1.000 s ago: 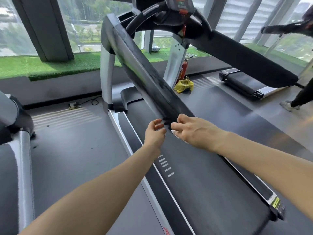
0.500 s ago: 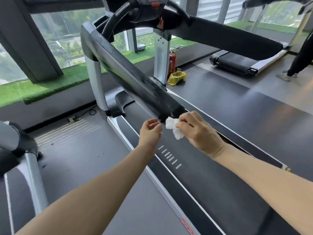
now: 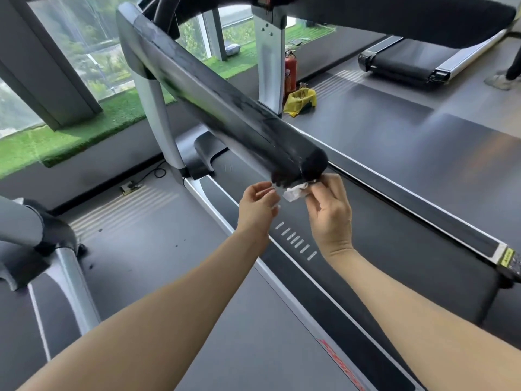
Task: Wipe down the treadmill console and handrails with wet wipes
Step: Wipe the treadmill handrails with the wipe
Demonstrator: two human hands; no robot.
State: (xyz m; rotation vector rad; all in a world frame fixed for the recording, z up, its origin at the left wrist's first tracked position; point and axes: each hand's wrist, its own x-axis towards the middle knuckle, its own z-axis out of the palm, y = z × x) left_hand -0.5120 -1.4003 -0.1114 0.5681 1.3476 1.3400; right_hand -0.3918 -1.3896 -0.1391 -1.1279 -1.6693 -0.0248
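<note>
Wipe (image 3: 294, 192), crumpled and white, sits pinched in the right hand (image 3: 328, 210) under the near end of the left handrail (image 3: 225, 108), whose top shows damp streaks. Left hand (image 3: 258, 206) hovers beside it, fingers loosely curled, empty. Console and far rail probably remain.

Handrail (image 3: 225, 108) glossy black, grey smeary streaks along top. Wet wipe (image 3: 294, 192) white, crumpled. Uprights (image 3: 160, 119) silver-grey. Treadmill belt (image 3: 394, 249) matte black, side rails (image 3: 282, 283) silver with short white dashes and red lettering. Fire extinguisher (image 3: 291, 69) red. Bag (image 3: 300, 101) bright yellow. Turf strip (image 3: 84, 128) vivid green. Floor (image 3: 135, 227) dark grey, pale light stripes.
</note>
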